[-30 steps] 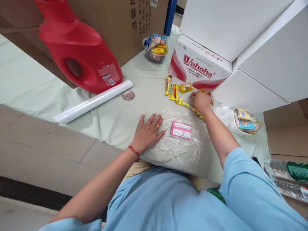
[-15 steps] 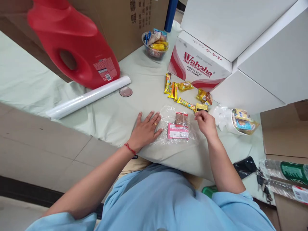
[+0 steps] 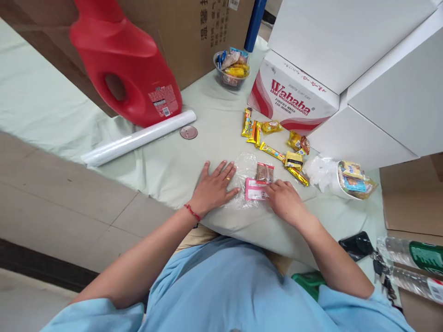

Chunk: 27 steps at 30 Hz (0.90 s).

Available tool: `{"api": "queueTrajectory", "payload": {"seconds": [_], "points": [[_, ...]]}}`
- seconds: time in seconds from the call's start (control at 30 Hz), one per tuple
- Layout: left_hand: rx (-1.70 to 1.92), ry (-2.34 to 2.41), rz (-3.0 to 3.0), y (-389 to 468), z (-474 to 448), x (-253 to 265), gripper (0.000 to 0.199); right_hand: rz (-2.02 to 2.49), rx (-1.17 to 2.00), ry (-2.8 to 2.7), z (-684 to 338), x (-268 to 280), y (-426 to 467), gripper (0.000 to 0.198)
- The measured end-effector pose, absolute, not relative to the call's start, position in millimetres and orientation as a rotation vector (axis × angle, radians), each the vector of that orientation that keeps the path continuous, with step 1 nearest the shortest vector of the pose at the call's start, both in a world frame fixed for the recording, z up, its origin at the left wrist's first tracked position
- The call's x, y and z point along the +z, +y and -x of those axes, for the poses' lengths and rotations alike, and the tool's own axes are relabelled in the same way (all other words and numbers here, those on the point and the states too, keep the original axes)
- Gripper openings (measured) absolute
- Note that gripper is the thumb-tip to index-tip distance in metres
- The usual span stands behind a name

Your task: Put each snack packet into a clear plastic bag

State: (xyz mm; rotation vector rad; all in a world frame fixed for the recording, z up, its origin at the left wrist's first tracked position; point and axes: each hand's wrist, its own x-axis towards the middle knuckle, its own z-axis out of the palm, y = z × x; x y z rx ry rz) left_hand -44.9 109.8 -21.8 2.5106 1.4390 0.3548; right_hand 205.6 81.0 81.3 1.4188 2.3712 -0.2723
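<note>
My left hand (image 3: 215,186) lies flat with its fingers apart on the cloth, touching the left edge of a clear plastic sheet (image 3: 246,163). On that sheet is a pink packet with a white label (image 3: 254,189), and a brown packet with red edges (image 3: 265,173) rests against its upper side. My right hand (image 3: 285,199) reaches over the right end of the pink packet, its fingertips touching it and lightly bent; the thumb is mostly hidden. Beyond the right hand lie a yellow packet with a dark band (image 3: 294,160) and a gold-wrapped stick (image 3: 298,176).
Yellow snack packs (image 3: 256,133) lie before the Wahaba box (image 3: 292,99). A red jug (image 3: 134,69) and a white roll (image 3: 138,139) stand left, near a round brown disc (image 3: 188,132). A snack bowl (image 3: 231,78) is behind; a white tub (image 3: 337,180), phone (image 3: 356,245) and bottles (image 3: 411,251) are right.
My right hand has moved left and nearer from the banded yellow packet to the pink packet, uncovering the gold stick. My left hand stays flat. The view has shifted slightly.
</note>
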Motion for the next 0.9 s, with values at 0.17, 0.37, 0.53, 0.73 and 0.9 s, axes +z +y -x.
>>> {"api": "queueTrajectory", "payload": {"seconds": [0.17, 0.37, 0.53, 0.73, 0.9], "points": [[0.332, 1.417, -2.503, 111, 46, -22, 0.080, -1.365, -0.763, 2.180, -232, 79, 3, 0.021], [0.302, 1.392, -2.537, 112, 48, -24, 0.086, -2.227, -1.100, 2.298, -250, 69, 24, 0.036], [0.307, 1.413, -2.544, 111, 45, -22, 0.080, -2.652, -1.375, 2.121, -261, 39, 71, 0.068], [0.303, 1.414, -2.524, 111, 46, -21, 0.080, -1.805, -1.664, 2.210, -279, 62, 26, 0.037], [0.301, 1.408, -2.532, 111, 46, -22, 0.082, -1.169, -1.847, 1.906, -309, 88, 9, 0.046]]}}
